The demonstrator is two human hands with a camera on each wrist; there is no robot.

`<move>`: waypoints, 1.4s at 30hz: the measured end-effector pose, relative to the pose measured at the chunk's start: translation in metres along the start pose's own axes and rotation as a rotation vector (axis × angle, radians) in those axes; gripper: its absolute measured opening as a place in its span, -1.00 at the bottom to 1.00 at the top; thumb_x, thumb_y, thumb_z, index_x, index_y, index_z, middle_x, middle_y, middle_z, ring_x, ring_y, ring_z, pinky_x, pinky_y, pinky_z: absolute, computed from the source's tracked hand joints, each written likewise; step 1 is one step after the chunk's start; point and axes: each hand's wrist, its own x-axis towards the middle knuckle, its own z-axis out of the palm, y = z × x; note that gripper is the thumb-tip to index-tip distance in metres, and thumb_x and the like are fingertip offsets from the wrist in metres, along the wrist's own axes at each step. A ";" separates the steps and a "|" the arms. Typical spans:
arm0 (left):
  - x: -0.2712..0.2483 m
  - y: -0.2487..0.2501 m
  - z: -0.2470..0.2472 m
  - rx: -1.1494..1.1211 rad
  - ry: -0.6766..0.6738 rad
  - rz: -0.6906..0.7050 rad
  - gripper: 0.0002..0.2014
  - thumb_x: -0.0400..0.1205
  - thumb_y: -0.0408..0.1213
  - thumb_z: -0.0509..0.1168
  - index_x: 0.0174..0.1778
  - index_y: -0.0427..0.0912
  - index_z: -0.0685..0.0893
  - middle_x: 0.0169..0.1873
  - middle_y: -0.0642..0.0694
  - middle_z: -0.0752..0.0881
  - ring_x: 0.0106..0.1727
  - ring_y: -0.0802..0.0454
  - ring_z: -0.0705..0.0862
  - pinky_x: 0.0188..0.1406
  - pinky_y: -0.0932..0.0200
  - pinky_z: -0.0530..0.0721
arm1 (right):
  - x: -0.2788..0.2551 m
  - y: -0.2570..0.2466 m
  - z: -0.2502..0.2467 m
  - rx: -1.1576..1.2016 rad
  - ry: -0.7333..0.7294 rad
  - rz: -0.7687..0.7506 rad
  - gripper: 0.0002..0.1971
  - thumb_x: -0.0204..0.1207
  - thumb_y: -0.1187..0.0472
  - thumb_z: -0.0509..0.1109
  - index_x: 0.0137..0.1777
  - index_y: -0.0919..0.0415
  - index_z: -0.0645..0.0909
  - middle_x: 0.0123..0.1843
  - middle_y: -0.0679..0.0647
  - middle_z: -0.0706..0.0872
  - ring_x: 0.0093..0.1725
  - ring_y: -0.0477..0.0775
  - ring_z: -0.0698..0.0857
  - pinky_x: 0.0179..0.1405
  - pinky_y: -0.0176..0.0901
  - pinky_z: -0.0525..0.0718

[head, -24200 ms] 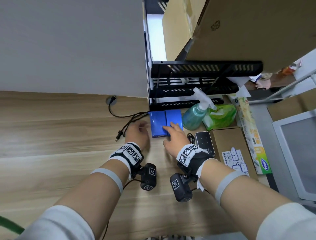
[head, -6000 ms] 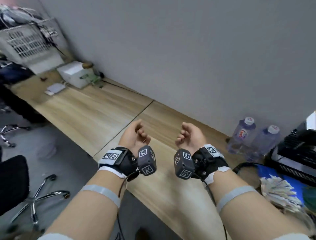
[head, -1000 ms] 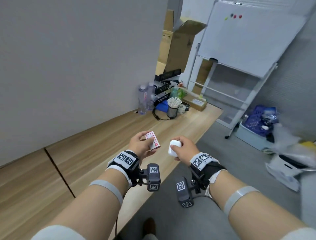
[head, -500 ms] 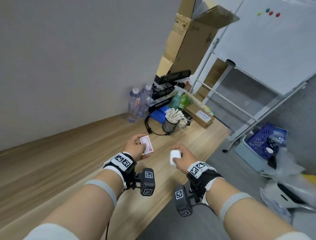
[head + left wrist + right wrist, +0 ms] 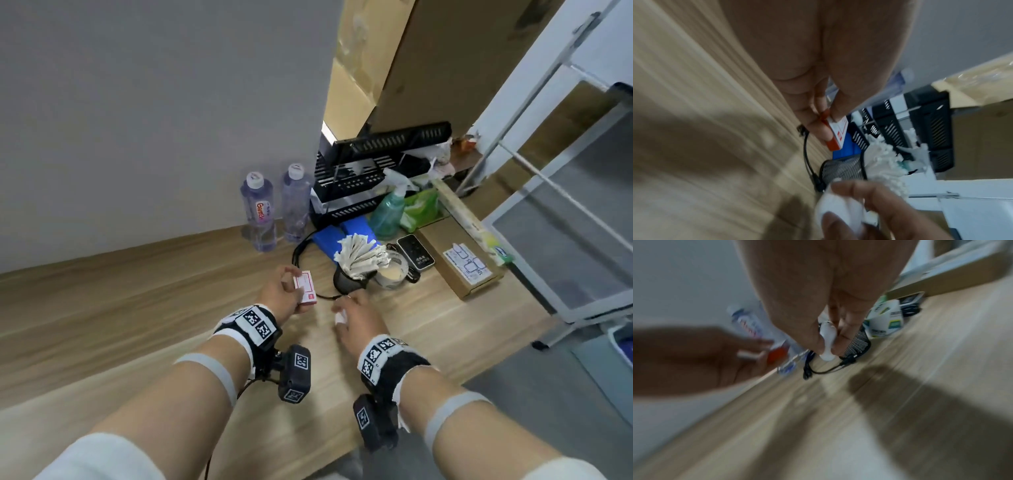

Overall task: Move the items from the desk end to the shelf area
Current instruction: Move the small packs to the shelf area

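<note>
Here, a small red and white box [image 5: 305, 287] is pinched by its edges in the left hand [image 5: 281, 295], above the desk [image 5: 137, 308] near the black shelf [image 5: 370, 178]. It is judged light and stiff. A smooth white case [image 5: 827, 340], likely slippery, is clasped in the right hand's [image 5: 354, 317] curled fingers [image 5: 813, 337].

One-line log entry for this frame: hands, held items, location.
left hand: holds red-and-white box | right hand: holds small white item | location: over desk, near black shelf
</note>
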 end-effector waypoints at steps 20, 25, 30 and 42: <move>0.096 -0.018 0.024 0.645 -0.089 0.200 -0.76 0.65 -0.45 0.23 0.17 -0.44 0.71 0.24 -0.42 0.64 0.14 -0.28 0.66 0.26 -0.05 0.62 | 0.069 0.024 0.025 -0.217 -0.171 -0.298 -0.46 0.41 0.47 0.31 0.42 0.20 0.46 0.65 0.26 0.19 0.27 0.45 0.59 0.14 0.10 0.66; 0.092 -0.033 0.011 0.807 -0.160 0.312 -0.61 0.66 -0.09 0.20 0.34 -0.06 0.74 0.53 -0.27 0.48 0.50 -0.25 0.52 0.49 -0.06 0.49 | 0.078 0.011 0.036 -0.237 -0.096 -0.242 -0.52 0.42 0.42 0.30 0.38 0.26 0.50 0.60 0.24 0.28 0.41 0.36 0.50 0.18 0.04 0.64; 0.086 -0.021 0.010 1.135 -0.162 0.255 -0.55 0.72 -0.07 0.14 0.56 0.23 0.45 0.65 -0.05 0.24 0.64 -0.11 0.28 0.45 -0.19 0.31 | 0.074 0.003 0.044 -0.328 -0.105 -0.129 -0.33 0.40 0.37 0.36 0.55 0.19 0.33 0.72 0.33 0.03 0.49 0.38 0.43 0.24 0.07 0.62; 0.079 -0.020 0.010 1.090 -0.319 0.119 -0.30 0.64 -0.31 0.18 0.74 -0.07 0.12 0.54 -0.25 0.38 0.54 -0.30 0.33 0.47 -0.22 0.45 | 0.057 0.010 0.061 -0.269 -0.040 -0.085 -0.17 0.33 0.38 0.34 0.66 0.35 0.20 0.76 0.32 -0.10 0.37 0.43 0.54 0.22 0.06 0.65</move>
